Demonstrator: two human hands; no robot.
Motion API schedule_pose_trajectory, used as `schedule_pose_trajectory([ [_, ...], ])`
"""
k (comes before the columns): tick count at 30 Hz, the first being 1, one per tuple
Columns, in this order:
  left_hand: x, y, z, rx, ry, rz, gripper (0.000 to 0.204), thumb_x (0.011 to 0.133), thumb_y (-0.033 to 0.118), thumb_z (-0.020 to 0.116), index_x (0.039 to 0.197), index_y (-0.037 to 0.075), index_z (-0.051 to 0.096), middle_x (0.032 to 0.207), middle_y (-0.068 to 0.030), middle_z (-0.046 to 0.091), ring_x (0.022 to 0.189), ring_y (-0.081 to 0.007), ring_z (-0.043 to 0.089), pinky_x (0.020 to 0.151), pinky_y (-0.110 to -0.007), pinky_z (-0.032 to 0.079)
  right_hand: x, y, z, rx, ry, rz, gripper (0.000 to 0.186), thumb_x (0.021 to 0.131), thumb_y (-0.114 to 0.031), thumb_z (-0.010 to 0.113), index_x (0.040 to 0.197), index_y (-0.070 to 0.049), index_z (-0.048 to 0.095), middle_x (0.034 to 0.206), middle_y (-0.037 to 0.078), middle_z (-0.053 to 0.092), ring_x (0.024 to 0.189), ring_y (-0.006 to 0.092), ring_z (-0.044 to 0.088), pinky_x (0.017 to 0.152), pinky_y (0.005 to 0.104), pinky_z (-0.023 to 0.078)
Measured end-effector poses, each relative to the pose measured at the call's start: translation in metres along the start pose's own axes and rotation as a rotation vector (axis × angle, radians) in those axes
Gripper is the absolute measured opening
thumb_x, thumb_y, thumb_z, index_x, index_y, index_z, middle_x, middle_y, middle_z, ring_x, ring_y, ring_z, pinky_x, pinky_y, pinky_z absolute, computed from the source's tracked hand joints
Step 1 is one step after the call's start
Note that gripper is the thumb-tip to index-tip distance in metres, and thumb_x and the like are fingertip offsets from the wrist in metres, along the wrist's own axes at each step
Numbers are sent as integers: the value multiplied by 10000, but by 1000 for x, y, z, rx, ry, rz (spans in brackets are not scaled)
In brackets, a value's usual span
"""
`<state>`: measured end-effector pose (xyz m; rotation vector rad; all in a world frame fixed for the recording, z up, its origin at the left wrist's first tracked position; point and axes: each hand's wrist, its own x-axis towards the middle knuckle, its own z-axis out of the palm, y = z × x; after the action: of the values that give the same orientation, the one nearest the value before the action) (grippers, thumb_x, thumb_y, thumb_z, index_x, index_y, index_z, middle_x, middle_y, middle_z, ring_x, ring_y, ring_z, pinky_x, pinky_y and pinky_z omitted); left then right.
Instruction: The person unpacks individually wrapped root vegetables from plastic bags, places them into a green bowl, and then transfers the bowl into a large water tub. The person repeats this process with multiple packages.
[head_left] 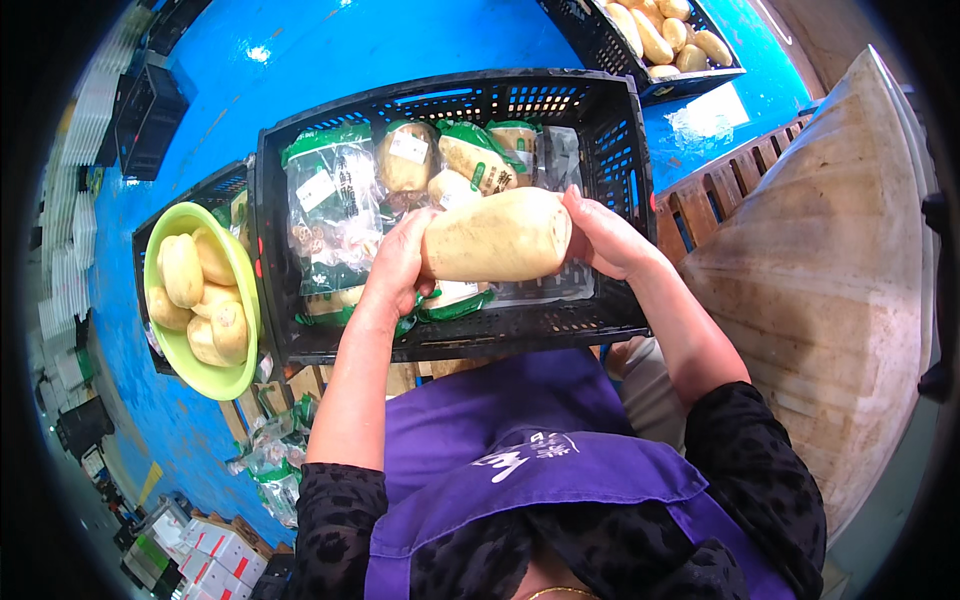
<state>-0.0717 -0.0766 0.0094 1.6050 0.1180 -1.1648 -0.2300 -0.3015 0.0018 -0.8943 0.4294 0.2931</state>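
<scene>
My left hand [398, 262] grips one end of a large pale lotus root [492, 238], and my right hand [600, 235] holds its other end, above a black plastic crate [450, 344]. Inside the crate lie green-and-clear packs [325, 220] of lotus root, some with white labels, and several more packs partly hidden under the held root and my hands. To the left, a light green basin [187, 372] of several pale lotus roots [181, 265] rests on another dark crate.
A black crate of roots [655, 35] stands at the back right on blue flooring [250, 50]. Wooden slats [700, 210] and a large stained pale tub [820, 300] are to my right. Plastic packs [280, 480], white boxes [215, 560] and stacked crates [145, 125] are along the left.
</scene>
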Motion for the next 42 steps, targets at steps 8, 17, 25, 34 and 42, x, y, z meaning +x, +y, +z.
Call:
schedule_pose_trajectory([
  [8,-7,1,21,28,-359,-286,599,1000,591,295,1188,87,557,713,-122,661,408,-154,558,296,-208,284,-3,-9,18,-99,-59,-401,856,825,-385,767,1461,-24,322,1439,129,423,1341,218,379,1112,393,309],
  [17,-10,-12,23,-24,-453,158,838,863,633,593,1415,29,412,1261,-137,564,1138,-208,563,889,-346,499,3,-1,16,-90,124,-341,844,815,-349,765,1470,-80,306,1418,110,422,1306,227,414,950,383,484],
  [25,-16,-9,15,-123,-469,81,834,840,544,695,1404,-3,415,1294,-117,558,1194,-199,536,1002,-331,441,6,2,12,-43,131,-218,489,1037,-375,426,1449,-123,349,1267,74,550,1078,180,592,754,319,562],
  [34,-16,-12,11,-550,-881,-245,769,928,659,422,1417,65,418,1160,-209,633,820,-356,701,652,-471,606,4,-2,14,159,64,-334,723,916,-495,605,1467,-113,334,1301,73,552,1182,223,560,971,444,477],
  [42,-21,-13,35,-188,-444,77,761,937,564,526,1445,19,374,1338,-172,531,1204,-215,540,1003,-338,446,5,-3,13,56,160,-195,614,932,-498,578,1401,-121,453,1281,84,552,1186,216,550,890,435,525],
])
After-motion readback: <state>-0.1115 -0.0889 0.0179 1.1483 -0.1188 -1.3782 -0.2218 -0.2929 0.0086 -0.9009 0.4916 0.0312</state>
